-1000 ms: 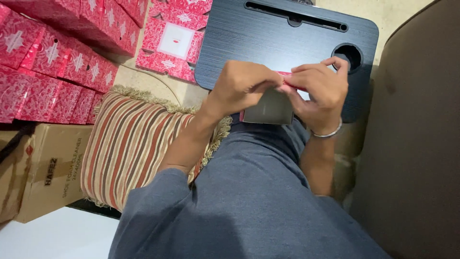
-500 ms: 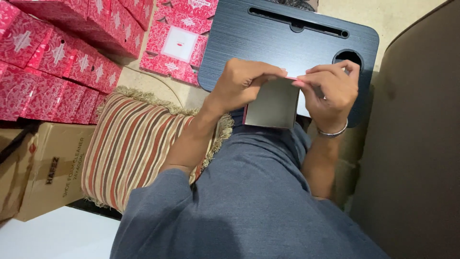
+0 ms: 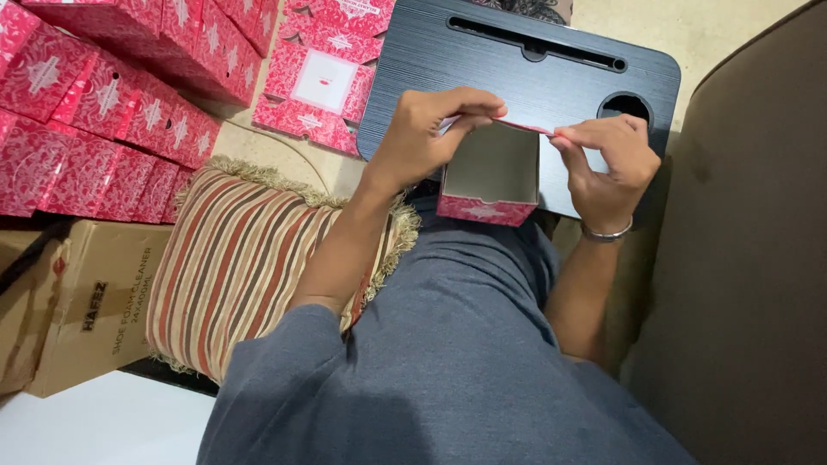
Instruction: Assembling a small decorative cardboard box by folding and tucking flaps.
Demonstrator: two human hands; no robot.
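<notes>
Both arms were stretched forward, bent at the elbows. The left hand [image 3: 426, 138] was curled, fingertips pinched together. The right hand [image 3: 607, 164] was likewise pinched, a bangle worn at its wrist.

And there it opens up: the box [image 3: 491, 176] that lay nearly flat between my hands a second ago, showing just a grey panel, now stands squared out, its grey inside open toward me and a pink patterned wall facing down. My left hand [image 3: 431, 138] has slid up to pinch the top edge, and my right hand [image 3: 607, 164] has drawn away to the far corner, stretching the rim taut.
</notes>
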